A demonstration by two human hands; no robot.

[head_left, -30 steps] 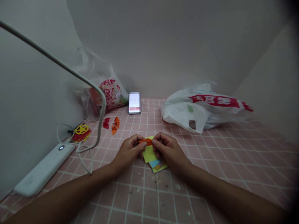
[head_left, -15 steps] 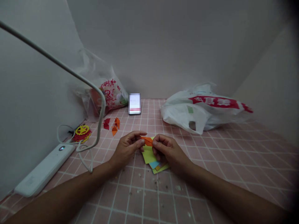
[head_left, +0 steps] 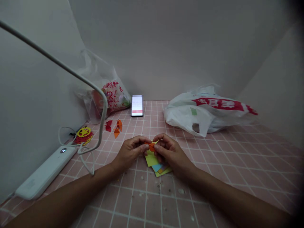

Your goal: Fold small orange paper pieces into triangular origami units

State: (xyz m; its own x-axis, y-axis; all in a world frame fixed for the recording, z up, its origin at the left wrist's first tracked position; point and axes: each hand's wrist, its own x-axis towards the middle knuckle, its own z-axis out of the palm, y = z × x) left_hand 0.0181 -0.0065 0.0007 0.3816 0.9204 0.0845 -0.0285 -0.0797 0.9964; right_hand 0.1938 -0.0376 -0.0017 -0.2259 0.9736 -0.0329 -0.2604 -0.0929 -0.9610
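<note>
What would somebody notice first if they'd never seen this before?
Probably the bright phone screen, glowing at the back of the pink tiled surface. Next, the small orange paper pinched between the left hand and right hand, near the middle. The big white bag with its red band, back on the right, stands out too.

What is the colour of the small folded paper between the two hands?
The folded paper is orange, as the head view, the only one, shows.

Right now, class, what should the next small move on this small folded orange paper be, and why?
Perhaps press the orange paper flatter: it is folded, and the bare left hand and bare right hand hold it from opposite sides.
</note>
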